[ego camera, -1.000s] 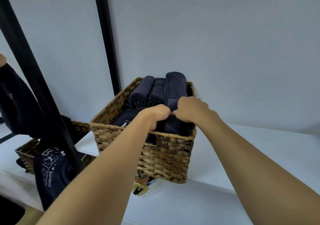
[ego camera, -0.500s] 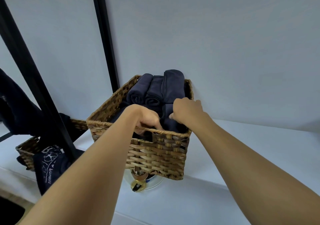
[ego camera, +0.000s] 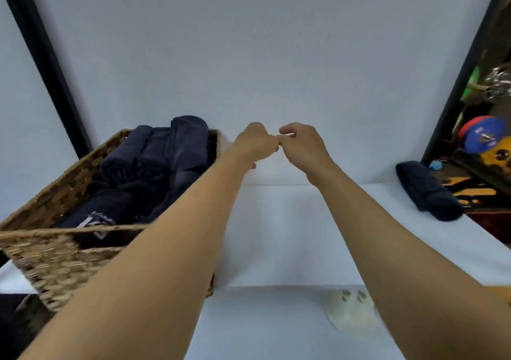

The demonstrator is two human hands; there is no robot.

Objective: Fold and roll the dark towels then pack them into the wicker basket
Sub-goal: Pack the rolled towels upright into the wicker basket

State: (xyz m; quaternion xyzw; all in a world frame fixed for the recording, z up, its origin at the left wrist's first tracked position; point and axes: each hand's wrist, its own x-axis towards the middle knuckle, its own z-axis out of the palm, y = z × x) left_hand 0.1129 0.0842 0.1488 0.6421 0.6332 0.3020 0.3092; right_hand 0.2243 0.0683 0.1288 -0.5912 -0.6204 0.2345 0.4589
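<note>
The wicker basket (ego camera: 58,254) stands at the left on the white table (ego camera: 276,235). Several rolled dark towels (ego camera: 166,149) lie packed inside it, and a folded dark cloth with a printed logo (ego camera: 102,215) lies at its near end. One more dark rolled towel (ego camera: 425,191) lies on the table's far right edge. My left hand (ego camera: 255,144) and my right hand (ego camera: 302,145) are raised in the air to the right of the basket, fingertips touching each other. Both are loosely curled and hold nothing.
A pale wall rises behind the table. Black frame posts (ego camera: 47,55) slant at left and right. Shelves with colourful clutter (ego camera: 481,138) stand at the far right. A white dish with green marks (ego camera: 351,310) shows under the table surface near my right forearm.
Both hands have come out of the basket and moved right into the air, empty. My view has swung right, so the basket now sits at the left.
</note>
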